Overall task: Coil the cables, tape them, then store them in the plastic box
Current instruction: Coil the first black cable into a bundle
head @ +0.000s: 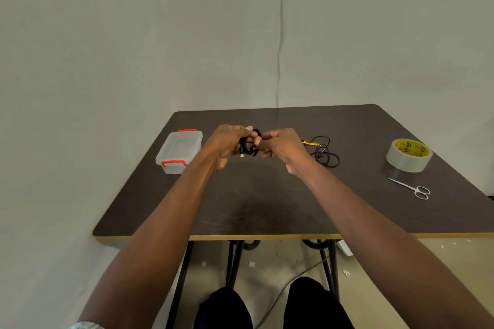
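A small bundle of black cable (pixel 250 145) is held above the middle of the dark table (pixel 267 203). My left hand (pixel 227 144) grips it from the left and my right hand (pixel 280 148) pinches it from the right. A light connector tip hangs below the bundle. A second black cable (pixel 324 152) with a yellow end lies loosely tangled on the table just right of my right hand. The clear plastic box (pixel 179 151) with red latches stands shut at the left.
A roll of clear tape (pixel 409 155) with a yellow core sits at the right of the table. Small scissors (pixel 413 188) lie in front of it. The wall is close behind the table's far edge.
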Tool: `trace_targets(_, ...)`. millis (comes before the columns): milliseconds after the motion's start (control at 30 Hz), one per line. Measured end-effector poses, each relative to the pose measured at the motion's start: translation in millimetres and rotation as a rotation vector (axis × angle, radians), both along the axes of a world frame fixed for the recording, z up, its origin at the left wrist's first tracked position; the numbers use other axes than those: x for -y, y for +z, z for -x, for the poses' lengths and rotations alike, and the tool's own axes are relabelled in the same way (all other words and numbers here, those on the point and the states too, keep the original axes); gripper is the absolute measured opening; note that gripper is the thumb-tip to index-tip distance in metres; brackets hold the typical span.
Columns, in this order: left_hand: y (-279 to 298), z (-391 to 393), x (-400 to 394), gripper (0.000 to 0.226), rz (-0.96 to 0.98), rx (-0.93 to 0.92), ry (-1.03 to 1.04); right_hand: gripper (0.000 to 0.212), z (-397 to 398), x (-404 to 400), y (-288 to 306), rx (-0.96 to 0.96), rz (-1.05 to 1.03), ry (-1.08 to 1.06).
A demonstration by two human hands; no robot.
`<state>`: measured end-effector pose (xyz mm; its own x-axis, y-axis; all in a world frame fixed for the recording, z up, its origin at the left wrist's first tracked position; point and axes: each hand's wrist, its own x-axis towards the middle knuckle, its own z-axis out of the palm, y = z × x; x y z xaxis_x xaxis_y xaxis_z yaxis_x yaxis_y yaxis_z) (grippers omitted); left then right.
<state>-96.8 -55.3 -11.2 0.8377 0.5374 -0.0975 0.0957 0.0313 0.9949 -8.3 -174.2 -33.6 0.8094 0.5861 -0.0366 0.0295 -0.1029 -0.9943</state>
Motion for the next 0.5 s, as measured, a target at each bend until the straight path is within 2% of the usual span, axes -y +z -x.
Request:
trace_targets(100,-3,-3,0,0.019,0.002,-0.035,-0.025,0.012,3,-1,-2,-0.022,0.008,-0.05)
trace_targets(300,-9,-1,-4,0.022,-0.126,-0.075,-0.04,0.01,-1,4,-2,-0.205,-0.038,-0.087)
trace_targets(400,-16,-1,-5,0.021,-0.05,-0.053,-0.047,0.007,-8,5,-5,-0.167,-0.022,-0.082)
trace_targets(500,-23,-3,-3,0.02,0.049,-0.08,-0.002,0.009,-14,2,-13,-0.048,0.057,-0.059)
